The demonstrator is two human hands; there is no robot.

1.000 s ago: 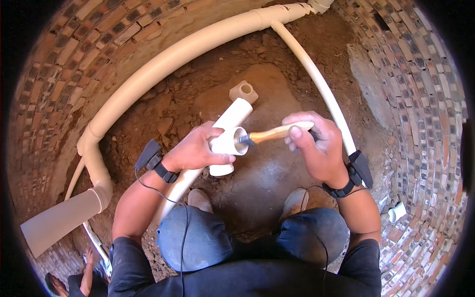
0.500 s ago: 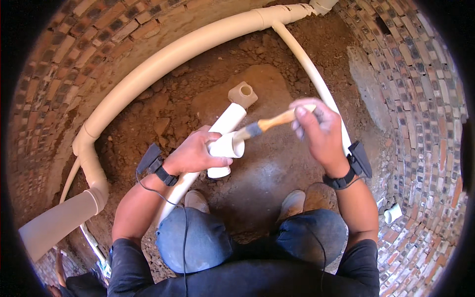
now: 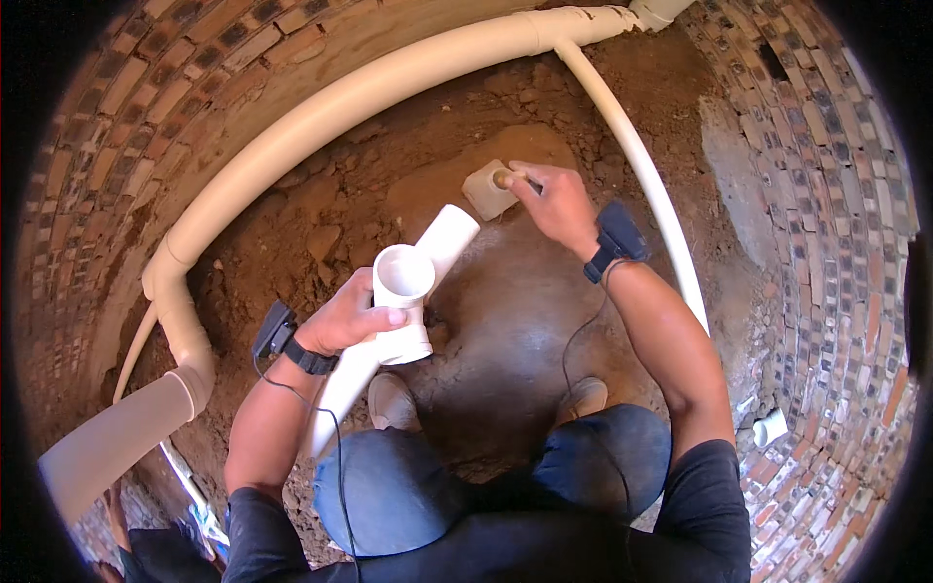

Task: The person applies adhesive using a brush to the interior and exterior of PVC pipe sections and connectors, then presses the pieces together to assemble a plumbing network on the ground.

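- Head view: your left hand (image 3: 345, 319) is closed around the white pipe tee (image 3: 403, 291), raised above the dirt floor (image 3: 505, 321).
- Your right hand (image 3: 556, 202) grips a brush, its tip in the small glue pot (image 3: 488, 190).
- Judging by this, the fitting isn't yet joined; gluing remains.

The right hand (image 3: 556, 202) covers most of the brush, so only a short piece of it shows at the small can (image 3: 489, 188). What is inside the can is too small to tell. The left hand (image 3: 348, 318) hides part of the pipe fitting (image 3: 406, 291). The big pipe (image 3: 321, 107) is cut off at the lower left edge.
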